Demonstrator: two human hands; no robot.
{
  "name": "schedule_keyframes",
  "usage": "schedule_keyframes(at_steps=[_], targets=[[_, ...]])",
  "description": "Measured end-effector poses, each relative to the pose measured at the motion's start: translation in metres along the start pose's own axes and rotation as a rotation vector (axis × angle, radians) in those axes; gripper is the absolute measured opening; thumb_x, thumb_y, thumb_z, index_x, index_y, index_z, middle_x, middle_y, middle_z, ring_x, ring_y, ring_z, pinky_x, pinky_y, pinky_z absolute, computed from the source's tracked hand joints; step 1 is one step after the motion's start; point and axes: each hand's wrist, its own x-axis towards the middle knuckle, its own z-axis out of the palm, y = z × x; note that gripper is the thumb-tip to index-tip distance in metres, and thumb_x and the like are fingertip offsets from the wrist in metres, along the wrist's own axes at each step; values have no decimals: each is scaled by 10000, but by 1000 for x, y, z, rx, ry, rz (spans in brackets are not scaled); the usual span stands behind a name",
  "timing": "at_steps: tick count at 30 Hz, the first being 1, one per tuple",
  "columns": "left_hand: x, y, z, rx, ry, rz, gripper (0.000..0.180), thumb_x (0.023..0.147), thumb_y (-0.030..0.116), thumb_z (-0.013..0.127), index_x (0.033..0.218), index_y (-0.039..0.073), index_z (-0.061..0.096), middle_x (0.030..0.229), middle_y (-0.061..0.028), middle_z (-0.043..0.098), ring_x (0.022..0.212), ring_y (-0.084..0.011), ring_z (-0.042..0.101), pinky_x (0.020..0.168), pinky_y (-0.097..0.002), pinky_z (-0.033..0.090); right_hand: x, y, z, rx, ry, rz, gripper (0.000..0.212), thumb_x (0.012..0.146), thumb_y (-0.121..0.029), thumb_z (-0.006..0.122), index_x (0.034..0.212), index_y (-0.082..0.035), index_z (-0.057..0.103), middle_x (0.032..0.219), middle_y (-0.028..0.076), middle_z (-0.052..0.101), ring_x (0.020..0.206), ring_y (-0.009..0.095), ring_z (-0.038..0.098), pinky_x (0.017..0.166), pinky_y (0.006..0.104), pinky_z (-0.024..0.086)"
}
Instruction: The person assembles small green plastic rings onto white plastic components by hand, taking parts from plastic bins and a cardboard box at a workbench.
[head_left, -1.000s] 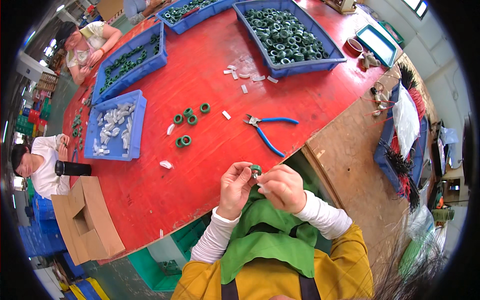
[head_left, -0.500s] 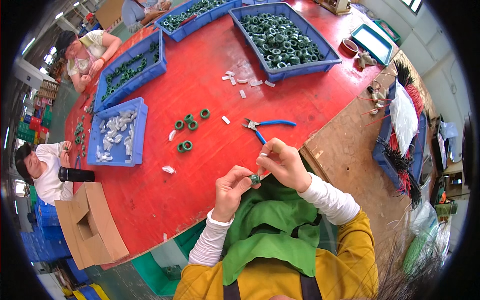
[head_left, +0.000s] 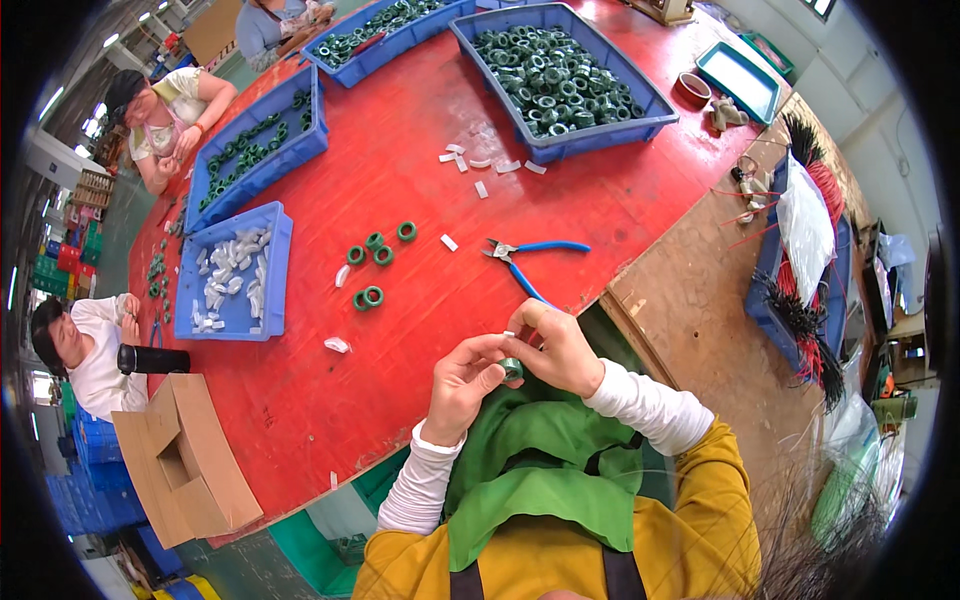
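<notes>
Item: green ring (head_left: 512, 369), pinched between left hand (head_left: 462, 385) and right hand (head_left: 560, 350), both closed on it, over the red counter (head_left: 420, 180) edge. Risk: a loosened pinch likely drops it off-counter, onto the lap.

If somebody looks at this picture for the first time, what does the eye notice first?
First the big red table, filling the middle. At its near edge, the left hand and right hand pinch a small green ring together. At the far edge stands a blue bin heaped with green rings.
</notes>
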Motion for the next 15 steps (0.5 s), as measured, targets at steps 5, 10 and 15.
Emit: schedule_keyframes(at_steps=[5,10,15], targets=[[1,-6,-10,15,-83,-2,172,913,77,605,1054,-17,631,1043,-72,553,1001,-172,578,824,-361,568,-4,1,-1,195,-15,263,136,816,-89,700,868,-11,601,728,31,620,652,85,600,538,249,477],[1,-10,-12,-73,-14,5,167,922,83,589,1052,-10,634,1014,-68,549,977,-187,593,820,-356,564,-13,6,-1,554,-117,428,147,889,-126,643,945,8,619,786,12,635,699,60,590,592,229,484],[3,-11,-8,-207,18,-15,170,934,98,572,1067,7,626,989,-73,586,899,-191,628,799,-345,554,-22,7,1,609,-164,227,203,941,-144,565,1024,37,607,908,47,578,761,105,599,663,238,484]])
